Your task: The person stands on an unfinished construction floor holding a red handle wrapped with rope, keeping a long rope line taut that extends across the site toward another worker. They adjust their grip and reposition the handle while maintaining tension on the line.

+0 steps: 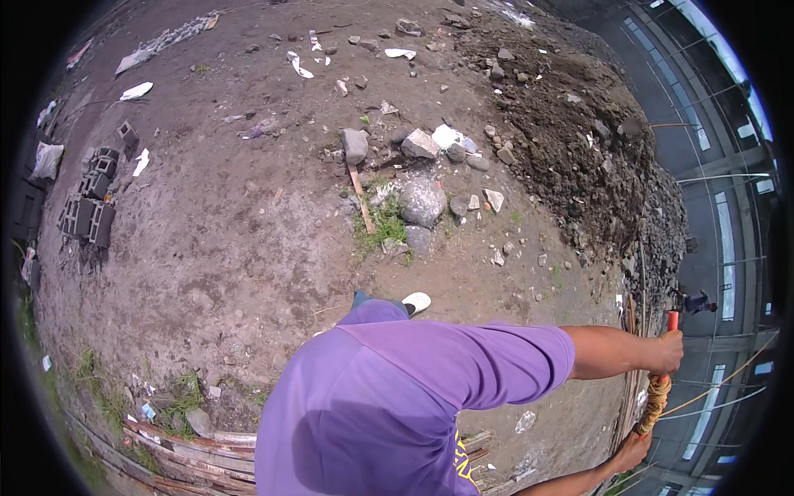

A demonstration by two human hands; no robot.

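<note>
1. One smooth, round orange stick [673,320] stands out at the right, above the ground's edge, held by two hands.
2. The left hand [666,352] wraps its fingers around the stick near the upper end, whose tip pokes out past the fist.
3. The right hand [631,452] is curled around the lower end.
4. Between the hands, one thick coil of rough, yellowish string [655,403] is wound about the stick. One thin yellow cord [732,379] stretches away nearby; whether it joins the coil, I cannot tell.
5. The person wears one soft purple cloth shirt [356,397]; one white shoe [418,302] shows.
6. On the bare, gritty dirt [223,198] lie one rounded boulder [423,202], one flat wooden strip [361,198] and many jagged stones.
7. Grey hollow blocks [89,198] sit at the left, too bunched to count.
8. One distant person [700,303] shows at the far right.
</note>
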